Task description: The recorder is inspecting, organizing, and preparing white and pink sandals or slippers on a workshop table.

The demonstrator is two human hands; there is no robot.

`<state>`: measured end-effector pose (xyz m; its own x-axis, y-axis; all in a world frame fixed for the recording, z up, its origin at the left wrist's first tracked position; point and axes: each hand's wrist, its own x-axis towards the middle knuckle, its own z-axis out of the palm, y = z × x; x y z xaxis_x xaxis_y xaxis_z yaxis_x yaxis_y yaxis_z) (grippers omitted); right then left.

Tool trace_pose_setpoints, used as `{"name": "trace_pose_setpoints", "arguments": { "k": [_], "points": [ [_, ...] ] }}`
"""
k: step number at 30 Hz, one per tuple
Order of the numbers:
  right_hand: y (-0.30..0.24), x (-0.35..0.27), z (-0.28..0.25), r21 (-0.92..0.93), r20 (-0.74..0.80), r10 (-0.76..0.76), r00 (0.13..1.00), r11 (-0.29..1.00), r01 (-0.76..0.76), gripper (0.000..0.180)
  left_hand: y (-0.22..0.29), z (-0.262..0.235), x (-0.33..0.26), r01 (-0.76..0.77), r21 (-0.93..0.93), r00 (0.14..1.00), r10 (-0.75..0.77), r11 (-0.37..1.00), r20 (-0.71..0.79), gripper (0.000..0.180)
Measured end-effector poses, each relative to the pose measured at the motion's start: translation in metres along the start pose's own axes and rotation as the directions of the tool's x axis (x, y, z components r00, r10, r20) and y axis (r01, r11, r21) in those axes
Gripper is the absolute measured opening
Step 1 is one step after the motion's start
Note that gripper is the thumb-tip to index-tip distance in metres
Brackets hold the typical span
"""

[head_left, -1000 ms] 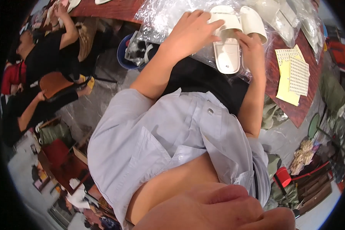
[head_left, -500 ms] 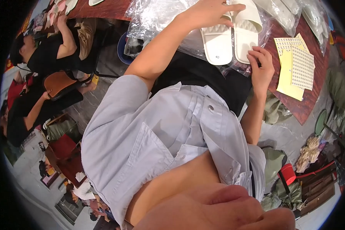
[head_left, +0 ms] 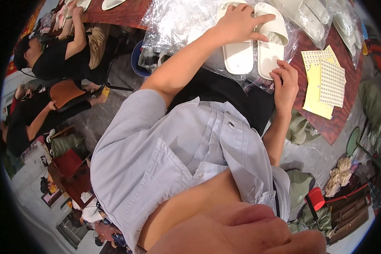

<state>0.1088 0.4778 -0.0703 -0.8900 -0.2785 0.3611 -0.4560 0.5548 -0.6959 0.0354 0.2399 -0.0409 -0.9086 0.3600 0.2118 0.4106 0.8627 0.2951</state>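
Note:
A pair of cream slide slippers lies side by side on clear plastic wrapping (head_left: 169, 21), heels toward me. My left hand (head_left: 241, 25) rests over the strap of the left slipper (head_left: 238, 59), fingers spread, index finger and thumb reaching across to the strap side of the right slipper (head_left: 270, 57). A small dark mark shows on the left slipper's heel. My right hand (head_left: 286, 80) is beside the right slipper's heel, its fingers loosely bent and apart, with nothing visible in them. Right of it, yellow-backed sticker sheets (head_left: 332, 82) lie overlapping on the dark red table (head_left: 326, 125).
More bagged pale slippers (head_left: 302, 15) lie at the far right of the table. A blue tub (head_left: 139, 63) stands below the left table edge. Seated people (head_left: 51, 59) are at the left; a red container (head_left: 315, 198) and green sacks (head_left: 300, 182) are at the lower right.
My left hand has shifted slightly right and nearer over the slippers. The whole view has moved a little. The dark mark on the left heel looks smaller now.

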Motion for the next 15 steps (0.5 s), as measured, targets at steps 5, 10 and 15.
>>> {"name": "trace_pose_setpoints", "arguments": {
  "k": [5, 10, 15],
  "points": [
    [-0.003, 0.002, 0.002, -0.027, 0.042, -0.031, 0.999, 0.999, 0.032, 0.011, -0.010, 0.024, -0.002, -0.007, 0.160, 0.980, 0.039, 0.987, -0.197, 0.067],
    [0.002, 0.002, 0.003, -0.076, 0.073, 0.016, 0.997, 0.997, -0.011, 0.013, 0.002, 0.008, -0.002, -0.003, 0.092, 0.986, 0.018, 0.996, -0.164, 0.068],
    [-0.002, 0.004, -0.002, 0.035, 0.081, 0.062, 0.995, 0.997, -0.065, 0.014, 0.005, 0.000, -0.002, 0.016, 0.050, 0.994, -0.010, 0.999, -0.113, 0.069]
  ]
}}
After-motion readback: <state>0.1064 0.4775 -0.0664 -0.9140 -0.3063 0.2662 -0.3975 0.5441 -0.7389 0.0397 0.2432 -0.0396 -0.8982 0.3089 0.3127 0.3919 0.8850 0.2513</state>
